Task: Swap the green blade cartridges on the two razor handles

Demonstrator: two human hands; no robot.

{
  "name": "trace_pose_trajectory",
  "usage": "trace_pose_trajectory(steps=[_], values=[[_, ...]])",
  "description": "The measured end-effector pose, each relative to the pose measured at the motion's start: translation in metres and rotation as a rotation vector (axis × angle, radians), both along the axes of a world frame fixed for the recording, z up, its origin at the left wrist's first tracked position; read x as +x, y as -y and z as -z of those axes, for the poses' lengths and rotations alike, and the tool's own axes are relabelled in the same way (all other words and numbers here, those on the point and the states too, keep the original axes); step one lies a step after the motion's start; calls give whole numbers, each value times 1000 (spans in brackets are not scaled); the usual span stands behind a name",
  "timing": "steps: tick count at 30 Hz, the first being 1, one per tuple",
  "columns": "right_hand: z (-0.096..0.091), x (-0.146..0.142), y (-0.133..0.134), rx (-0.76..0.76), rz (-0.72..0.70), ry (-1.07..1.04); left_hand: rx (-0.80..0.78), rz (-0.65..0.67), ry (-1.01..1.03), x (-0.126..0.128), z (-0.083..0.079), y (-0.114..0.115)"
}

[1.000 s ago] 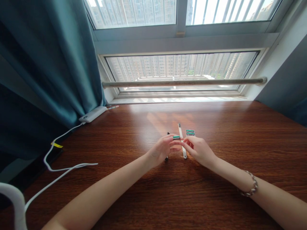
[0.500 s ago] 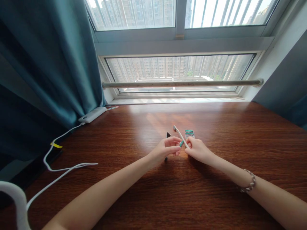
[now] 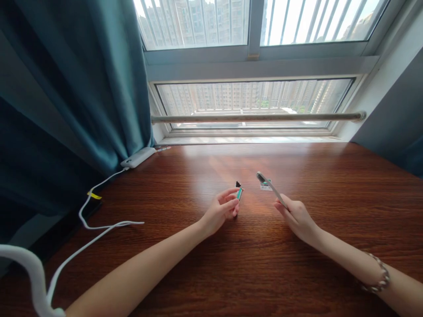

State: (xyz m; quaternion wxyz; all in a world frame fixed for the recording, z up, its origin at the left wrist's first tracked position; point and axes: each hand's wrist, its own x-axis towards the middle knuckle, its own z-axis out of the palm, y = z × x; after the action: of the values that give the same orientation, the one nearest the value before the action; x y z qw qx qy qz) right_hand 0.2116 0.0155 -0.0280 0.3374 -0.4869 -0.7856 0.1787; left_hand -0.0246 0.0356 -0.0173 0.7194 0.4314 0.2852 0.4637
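My left hand [image 3: 220,207] is closed in a pinch on a small teal-edged razor cartridge [image 3: 239,194]. A thin dark object [image 3: 238,184] lies on the table just behind those fingers, partly hidden by them, so its kind is unclear. My right hand [image 3: 297,216] grips the lower end of a slim white razor [image 3: 272,189], which tilts up and to the left with its dark head [image 3: 260,177] farthest from me. Beneath and beyond the razor sits a clear case [image 3: 266,186] with teal strips, partly covered by it.
The brown wooden table [image 3: 198,264] runs back to the window. A white power strip [image 3: 138,157] rests by the blue curtain [image 3: 76,75] at the back left. White cable [image 3: 109,228] loops across the left side, and a thick white curved tube [image 3: 29,268] stands at the near left.
My hands have moved apart. The right has drawn away to the right with the razor, whose head now hangs over the clear case. The left keeps the cartridge. The whole view has shifted slightly.
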Motion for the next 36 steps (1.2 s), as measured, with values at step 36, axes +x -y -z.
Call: trace_pose_trajectory(steps=[36], values=[[12, -1, 10, -20, 57, 141, 102, -4, -108, -4, 17, -2]])
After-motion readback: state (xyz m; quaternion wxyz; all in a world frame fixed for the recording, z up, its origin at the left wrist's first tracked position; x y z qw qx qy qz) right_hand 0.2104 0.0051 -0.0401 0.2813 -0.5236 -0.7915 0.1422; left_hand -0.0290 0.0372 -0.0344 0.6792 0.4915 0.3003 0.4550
